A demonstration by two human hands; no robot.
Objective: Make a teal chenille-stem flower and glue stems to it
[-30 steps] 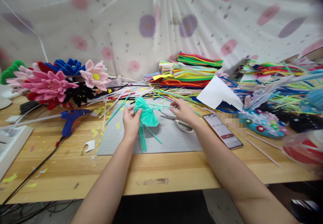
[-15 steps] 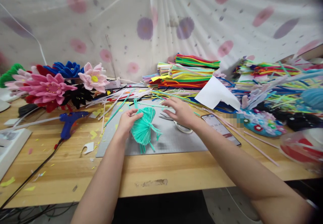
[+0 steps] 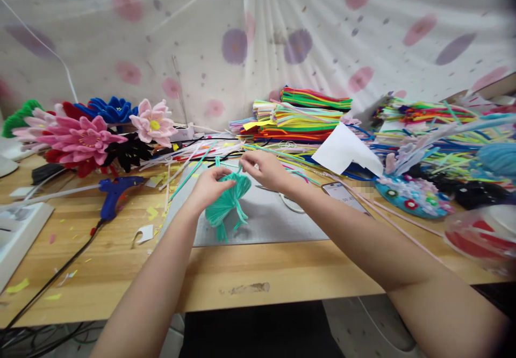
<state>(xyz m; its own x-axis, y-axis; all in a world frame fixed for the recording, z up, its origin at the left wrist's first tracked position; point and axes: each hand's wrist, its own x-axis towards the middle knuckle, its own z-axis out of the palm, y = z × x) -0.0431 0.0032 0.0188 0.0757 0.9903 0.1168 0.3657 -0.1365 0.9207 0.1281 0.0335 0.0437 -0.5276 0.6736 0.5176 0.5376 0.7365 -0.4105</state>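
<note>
A teal bundle of fuzzy stems (image 3: 228, 201), fanned out and gathered near its middle, is held above the grey mat (image 3: 282, 226). My left hand (image 3: 209, 187) grips its upper left edge between thumb and fingers. At the top of the bundle, my right hand (image 3: 264, 171) has its fingers pinched at a thin teal strand. Scissors (image 3: 291, 203) lie on the mat beneath my right forearm, partly hidden by it. Loose teal ends hang from the bundle's lower side.
A blue glue gun (image 3: 115, 194) lies left of the mat, near fuzzy flowers (image 3: 84, 137). Stacks of coloured stems (image 3: 300, 119) stand at the back. To the right are a phone (image 3: 344, 197), white paper (image 3: 341, 148) and a clear tub (image 3: 481, 234).
My right hand has moved left from above the scissors to the bundle's top, and its fingers have closed. The bundle has turned slightly in my left hand.
</note>
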